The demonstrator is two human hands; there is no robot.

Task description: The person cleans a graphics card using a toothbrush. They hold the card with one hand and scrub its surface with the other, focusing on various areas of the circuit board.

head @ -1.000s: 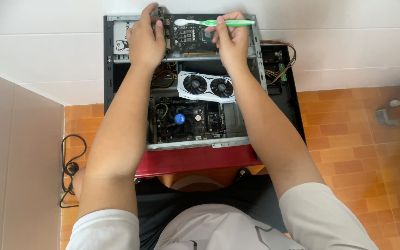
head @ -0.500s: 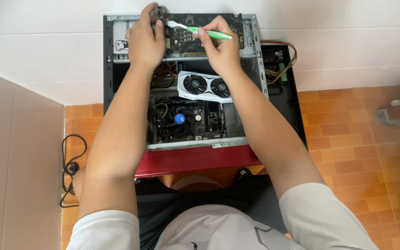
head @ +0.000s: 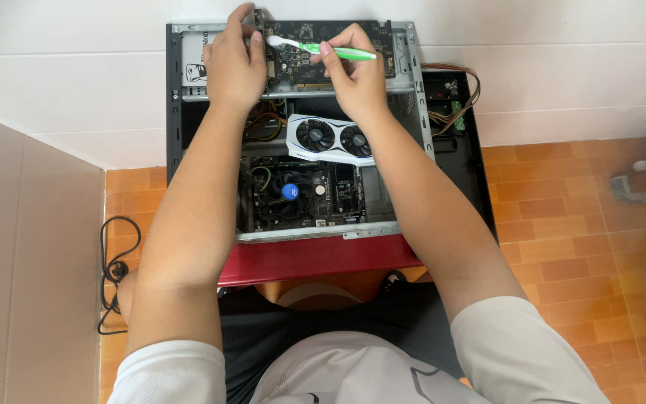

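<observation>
An open computer case [head: 177, 112] lies on its side on a red stand [head: 315, 258]. My left hand [head: 233, 63] grips the left edge of a dark circuit card [head: 300, 60] propped at the case's far end. My right hand [head: 357, 71] holds a green and white toothbrush [head: 315, 49], its bristle head resting on the card's top left, next to my left fingers. Below the hands sits a white graphics card with two fans [head: 330, 138]. Nearer me is the motherboard with a black cooler fan [head: 289, 191].
A bundle of coloured wires [head: 450, 105] hangs at the case's right side. A black cable [head: 114, 269] lies coiled on the orange tiled floor at left. A beige panel [head: 24, 262] stands at far left. White wall tiles back the case.
The toothbrush has swept leftward across the circuit card, its head moving toward my left hand. My right hand shifted left with it. My left hand stayed put.
</observation>
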